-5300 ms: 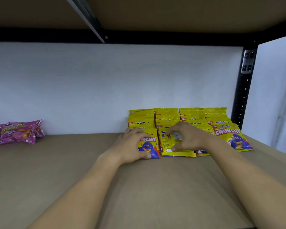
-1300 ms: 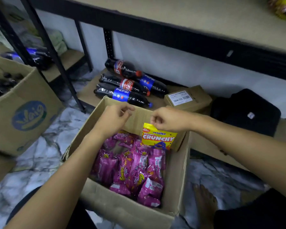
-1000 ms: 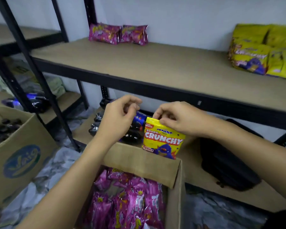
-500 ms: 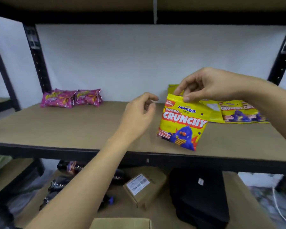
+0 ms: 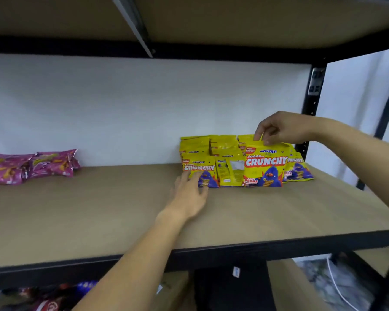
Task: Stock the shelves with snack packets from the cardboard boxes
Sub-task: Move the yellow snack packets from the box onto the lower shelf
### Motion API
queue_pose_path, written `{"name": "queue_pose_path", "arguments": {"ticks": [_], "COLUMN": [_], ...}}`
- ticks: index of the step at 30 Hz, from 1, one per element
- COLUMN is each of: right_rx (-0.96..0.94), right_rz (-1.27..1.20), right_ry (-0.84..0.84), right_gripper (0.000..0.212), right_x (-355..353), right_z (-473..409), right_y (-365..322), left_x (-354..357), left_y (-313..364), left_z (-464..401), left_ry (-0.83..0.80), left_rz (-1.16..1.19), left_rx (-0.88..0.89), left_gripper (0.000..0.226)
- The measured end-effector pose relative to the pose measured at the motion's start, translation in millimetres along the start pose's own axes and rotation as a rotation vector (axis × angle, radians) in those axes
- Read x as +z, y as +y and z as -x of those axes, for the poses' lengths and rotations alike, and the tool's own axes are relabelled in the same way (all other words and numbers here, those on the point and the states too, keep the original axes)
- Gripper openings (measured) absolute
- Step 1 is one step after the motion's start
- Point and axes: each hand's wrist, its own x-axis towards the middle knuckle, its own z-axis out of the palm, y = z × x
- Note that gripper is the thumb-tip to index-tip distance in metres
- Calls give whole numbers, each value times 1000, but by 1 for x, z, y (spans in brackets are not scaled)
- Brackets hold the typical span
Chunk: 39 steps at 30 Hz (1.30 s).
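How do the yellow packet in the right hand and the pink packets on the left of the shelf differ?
The yellow packet stands upright, pinched at its top edge by the right hand; the pink packets lie flat, with no hand on them. The yellow packet is among the other yellow packets at the right; the pink packets lie far left. Both are on the same shelf, near the back wall.

Both forearms are bare, with no sleeves, down to the left hand [image 5: 190,195] and right hand [image 5: 279,129].

White wall [image 5: 144,108] behind — soda bottles [image 5: 50,297] lower left.
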Motion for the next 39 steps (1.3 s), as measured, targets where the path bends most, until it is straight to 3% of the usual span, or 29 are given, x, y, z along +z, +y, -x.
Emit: {"name": "queue_pose_path", "arguments": {"ticks": [5,12,23,35,39], "right_rx": [55,99,179,293,167], "right_rz": [9,30,179,151,176], "right_ry": [4,28,231,337,398], "right_gripper": [24,26,39,35,34], "right_x": [6,27,77,117,122], "right_z": [-16,-40,-77,-89,-90], "right_y": [36,70,106,123,105], "left_x": [13,12,13,15,14], "left_y": [-2,-2,2,1,3], "left_z": [5,4,3,2,3], "left_ry": [-36,-32,-55,-57,-66], "left_rz": [-171,-173,-241,-260,-262], "left_rx": [-63,-65,-82,-100,-102], "left_gripper": [63,65,62,62,62]}}
